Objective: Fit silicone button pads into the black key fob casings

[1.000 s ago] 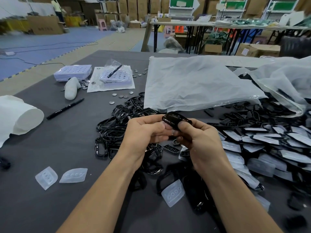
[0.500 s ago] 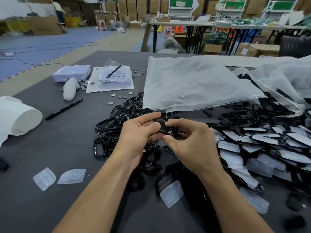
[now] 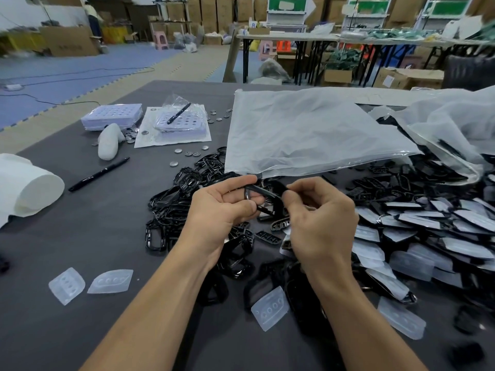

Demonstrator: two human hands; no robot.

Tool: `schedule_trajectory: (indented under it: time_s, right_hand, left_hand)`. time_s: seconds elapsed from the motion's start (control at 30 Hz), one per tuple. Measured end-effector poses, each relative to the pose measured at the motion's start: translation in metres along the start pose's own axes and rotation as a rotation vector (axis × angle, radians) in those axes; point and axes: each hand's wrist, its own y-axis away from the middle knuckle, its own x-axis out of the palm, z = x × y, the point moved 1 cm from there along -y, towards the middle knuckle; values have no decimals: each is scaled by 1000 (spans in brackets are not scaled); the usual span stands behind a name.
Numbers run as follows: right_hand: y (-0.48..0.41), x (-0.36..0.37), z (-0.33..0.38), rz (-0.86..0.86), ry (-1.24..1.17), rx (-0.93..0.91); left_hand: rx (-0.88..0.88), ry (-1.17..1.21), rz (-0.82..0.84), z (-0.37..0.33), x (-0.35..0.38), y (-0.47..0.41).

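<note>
Both hands hold one black key fob casing (image 3: pixel 263 192) above the dark table. My left hand (image 3: pixel 225 207) grips its left end between thumb and fingers. My right hand (image 3: pixel 318 218) pinches its right end with curled fingers. Whether a pad sits inside the casing is hidden. Translucent silicone button pads lie loose: two (image 3: pixel 88 283) at the near left, one (image 3: pixel 270 307) below my right wrist, one (image 3: pixel 401 317) at the near right. A heap of black casing frames (image 3: pixel 176 207) lies left of my hands.
A pile of fitted casings (image 3: pixel 428 226) fills the right side. A large white plastic bag (image 3: pixel 308 132) lies behind my hands. A black pen (image 3: pixel 99 174), a white roll (image 3: pixel 29 188), button-cell trays (image 3: pixel 112 116) and loose coin cells (image 3: pixel 187 153) sit at the left.
The casing has been turned between my fingers and now lies edge-on. My hands have spread slightly apart along it, staying over the same spot.
</note>
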Motion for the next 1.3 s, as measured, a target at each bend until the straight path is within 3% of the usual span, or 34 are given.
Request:
schedule_trajectory:
  time_s: [0.1,0.23,0.37,0.6,0.83,1.07,1.3]
  right_hand:
    - [-5,-3,-3,-23,-38,79]
    - [-4,0,-3,120,-88,133]
    - [-1,5,2,230,-341,209]
    - [-4,3,1,263,-716,493]
    - [-2,5,-1,288,-520,448]
    - [-3,8,-2,308,-527,483]
    - [0,11,-2,193,-438,430]
  left_hand:
    - [-28,47,-17,-3,-2,-1]
    - [-118,277,59,-7,-4,-2]
    - [-114,215,25,-5,-3,-2]
    - [-54,71,-69,-7,-3,1]
    - [28,-101,-92,-3,7,5]
    - [7,-102,-89,-2,8,5]
    - [-54,-95,-78,-3,9,5]
